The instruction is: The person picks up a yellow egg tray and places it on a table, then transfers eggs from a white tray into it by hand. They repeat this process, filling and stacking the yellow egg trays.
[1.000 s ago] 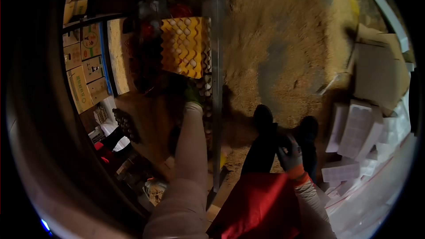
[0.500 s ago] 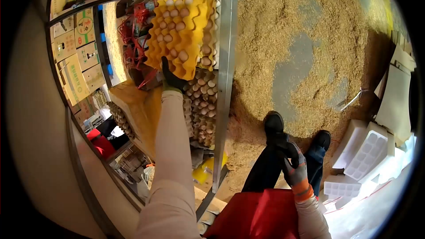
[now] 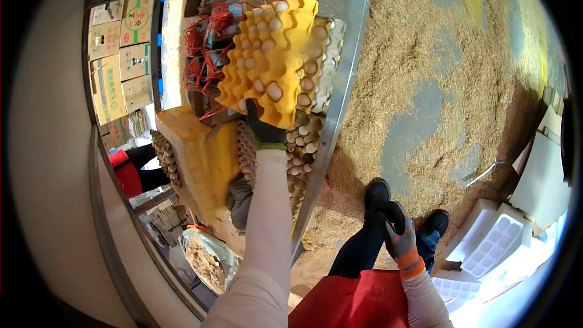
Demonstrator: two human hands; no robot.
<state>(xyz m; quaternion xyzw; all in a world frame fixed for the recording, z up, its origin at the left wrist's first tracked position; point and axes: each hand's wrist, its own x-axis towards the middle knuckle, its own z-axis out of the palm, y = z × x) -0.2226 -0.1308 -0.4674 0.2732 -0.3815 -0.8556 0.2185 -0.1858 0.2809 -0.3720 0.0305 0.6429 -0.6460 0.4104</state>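
My left hand point(image 3: 265, 129), in a dark glove, grips the lower edge of a yellow egg tray point(image 3: 267, 54). The tray is tilted and carries several eggs, with some cups vacant. Beneath and to its right lies another tray with eggs point(image 3: 308, 68). More eggs in trays point(image 3: 302, 143) are stacked below, just past my hand. My right hand point(image 3: 398, 225), in a grey and orange glove, is down by my legs with its fingers curled; whether anything is inside them is hidden.
A metal rail point(image 3: 340, 109) runs along the right of the trays. Red string point(image 3: 209, 30) lies behind them. Cartons point(image 3: 109, 88) stand at far left, beside a person in red point(image 3: 126, 175). Husks point(image 3: 401, 61) cover the floor; white foam trays point(image 3: 495, 246) lie lower right.
The view has turned, so the trays and rail sit further right. My left hand still grips the yellow tray, which appears slightly more tilted. My right hand stays low and curled.
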